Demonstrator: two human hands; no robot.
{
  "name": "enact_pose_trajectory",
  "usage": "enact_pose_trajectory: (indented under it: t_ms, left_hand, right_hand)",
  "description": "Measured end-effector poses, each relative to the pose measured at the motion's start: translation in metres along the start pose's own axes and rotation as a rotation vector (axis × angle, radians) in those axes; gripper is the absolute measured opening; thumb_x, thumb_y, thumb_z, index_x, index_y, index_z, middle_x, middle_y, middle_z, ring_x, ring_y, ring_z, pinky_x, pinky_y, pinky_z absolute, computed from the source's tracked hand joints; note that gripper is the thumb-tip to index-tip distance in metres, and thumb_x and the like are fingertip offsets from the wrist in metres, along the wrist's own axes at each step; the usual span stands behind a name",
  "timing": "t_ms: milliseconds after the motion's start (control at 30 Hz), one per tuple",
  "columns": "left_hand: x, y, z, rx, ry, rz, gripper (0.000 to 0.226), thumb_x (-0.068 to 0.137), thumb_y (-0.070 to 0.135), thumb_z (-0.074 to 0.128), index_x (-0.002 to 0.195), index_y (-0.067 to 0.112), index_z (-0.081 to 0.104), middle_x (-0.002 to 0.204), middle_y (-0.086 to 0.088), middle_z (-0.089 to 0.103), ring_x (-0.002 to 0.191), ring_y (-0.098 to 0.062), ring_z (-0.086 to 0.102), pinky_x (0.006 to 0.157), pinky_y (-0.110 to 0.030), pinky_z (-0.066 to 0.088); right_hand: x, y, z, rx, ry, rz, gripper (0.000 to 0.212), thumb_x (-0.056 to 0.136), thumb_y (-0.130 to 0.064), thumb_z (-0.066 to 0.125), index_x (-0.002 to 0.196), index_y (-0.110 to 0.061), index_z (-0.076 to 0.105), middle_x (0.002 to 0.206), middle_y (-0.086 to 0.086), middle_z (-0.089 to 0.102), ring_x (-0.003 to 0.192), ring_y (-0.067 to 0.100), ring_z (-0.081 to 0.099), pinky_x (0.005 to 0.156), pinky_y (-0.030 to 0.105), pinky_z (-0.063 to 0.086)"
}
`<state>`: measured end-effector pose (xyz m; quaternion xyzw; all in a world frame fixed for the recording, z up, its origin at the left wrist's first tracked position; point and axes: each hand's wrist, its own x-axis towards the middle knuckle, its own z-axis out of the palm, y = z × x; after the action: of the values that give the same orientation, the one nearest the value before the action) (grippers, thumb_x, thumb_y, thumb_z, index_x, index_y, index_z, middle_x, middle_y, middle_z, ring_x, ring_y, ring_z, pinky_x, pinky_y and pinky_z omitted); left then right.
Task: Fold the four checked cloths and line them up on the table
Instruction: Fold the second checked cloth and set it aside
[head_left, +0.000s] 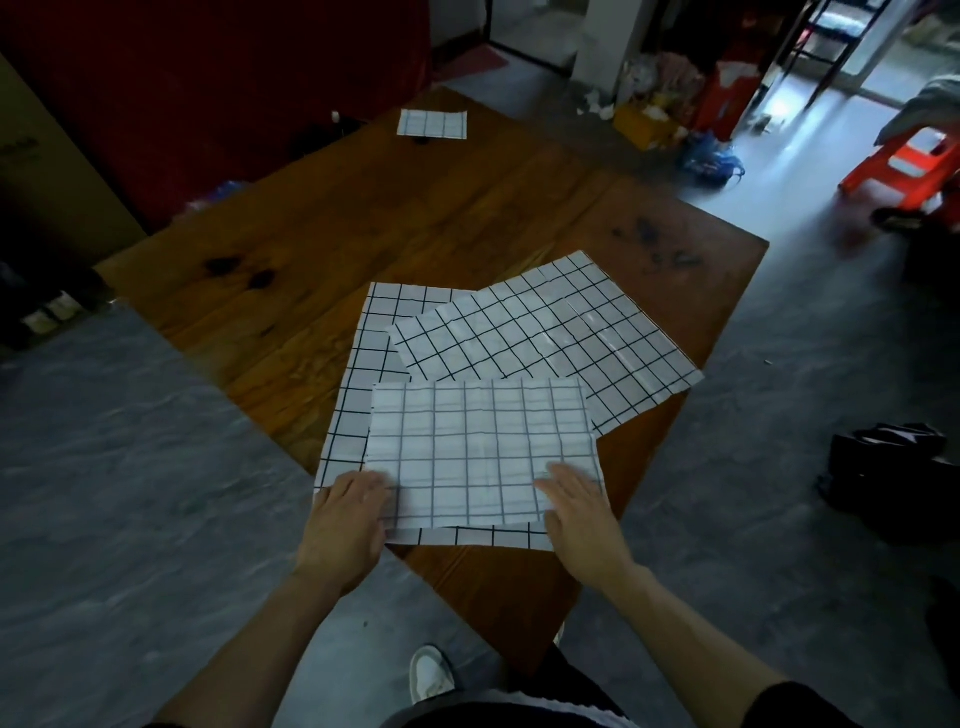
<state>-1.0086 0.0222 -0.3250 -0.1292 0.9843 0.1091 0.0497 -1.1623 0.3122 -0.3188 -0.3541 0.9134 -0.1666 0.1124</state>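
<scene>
While the top cloth (483, 452) lies paler side up on the near end of the tabletop (322, 228), over two unfolded checked cloths (550, 332), my left hand (349, 512) and right hand (579, 506) rest flat on its near corners, fingers straight, pinching nothing. To fold well I should catch both near corners together, carry them square to the far edge, match the grid lines, then press the crease. One folded cloth (432, 123) waits at the far end. No brand or writing seems legible; the frame is dim.
</scene>
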Motion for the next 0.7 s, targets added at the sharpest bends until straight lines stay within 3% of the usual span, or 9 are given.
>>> enact_pose_trajectory:
  t_ms: [67, 133, 267, 433, 533, 700]
  left_hand:
    - [0.003, 0.001, -0.004, 0.016, -0.021, 0.034, 0.055, 0.061, 0.02, 0.083, 0.113, 0.02, 0.067, 0.122, -0.001, 0.064, 0.11, -0.025, 0.058, 0.086, -0.043, 0.05]
    - [0.006, 0.002, -0.009, 0.031, -0.073, 0.042, 0.057, 0.064, 0.025, 0.079, 0.119, 0.021, 0.065, 0.127, -0.001, 0.062, 0.113, -0.025, 0.057, 0.089, -0.043, 0.048]
    - [0.011, 0.008, -0.018, 0.09, -0.184, 0.04, 0.071, 0.07, 0.026, 0.073, 0.136, 0.024, 0.046, 0.138, 0.001, 0.046, 0.121, -0.024, 0.046, 0.098, -0.041, 0.042]
    - [0.017, 0.012, -0.023, 0.224, -0.205, 0.058, 0.07, 0.079, 0.017, 0.07, 0.14, 0.025, 0.037, 0.135, 0.001, 0.044, 0.119, -0.024, 0.046, 0.098, -0.038, 0.04]
    - [0.016, 0.009, -0.022, 0.238, -0.19, 0.077, 0.059, 0.078, 0.011, 0.066, 0.133, 0.022, 0.046, 0.129, 0.0, 0.05, 0.112, -0.024, 0.05, 0.093, -0.038, 0.042]
    - [0.013, 0.009, -0.028, 0.171, -0.185, 0.078, 0.019, 0.085, 0.018, 0.06, 0.103, 0.023, 0.059, 0.113, 0.0, 0.056, 0.103, -0.021, 0.051, 0.085, -0.035, 0.039]
  right_hand:
    - [0.0, -0.011, 0.003, 0.03, -0.071, 0.001, 0.047, 0.101, -0.026, 0.047, 0.147, -0.021, 0.038, 0.16, 0.001, 0.025, 0.149, 0.017, 0.012, 0.113, 0.024, 0.001]
    - [0.0, -0.015, 0.005, 0.018, -0.115, 0.024, 0.051, 0.1, -0.034, 0.049, 0.148, -0.025, 0.034, 0.162, 0.001, 0.016, 0.15, 0.019, 0.007, 0.112, 0.026, 0.004]
    - [0.0, -0.016, 0.002, 0.02, -0.167, 0.067, 0.053, 0.1, -0.037, 0.049, 0.149, -0.029, 0.031, 0.162, -0.002, 0.013, 0.15, 0.019, 0.005, 0.115, 0.031, 0.011]
    - [0.001, -0.014, -0.003, 0.031, -0.207, 0.072, 0.054, 0.1, -0.036, 0.049, 0.149, -0.03, 0.031, 0.163, -0.002, 0.012, 0.15, 0.02, 0.007, 0.116, 0.035, 0.021]
    - [0.001, -0.014, -0.004, 0.046, -0.218, 0.084, 0.054, 0.099, -0.037, 0.049, 0.15, -0.031, 0.03, 0.163, -0.002, 0.012, 0.15, 0.02, 0.006, 0.116, 0.036, 0.024]
    - [0.003, -0.014, -0.008, 0.044, -0.253, 0.09, 0.053, 0.1, -0.037, 0.048, 0.15, -0.031, 0.031, 0.163, -0.003, 0.013, 0.15, 0.021, 0.007, 0.116, 0.039, 0.024]
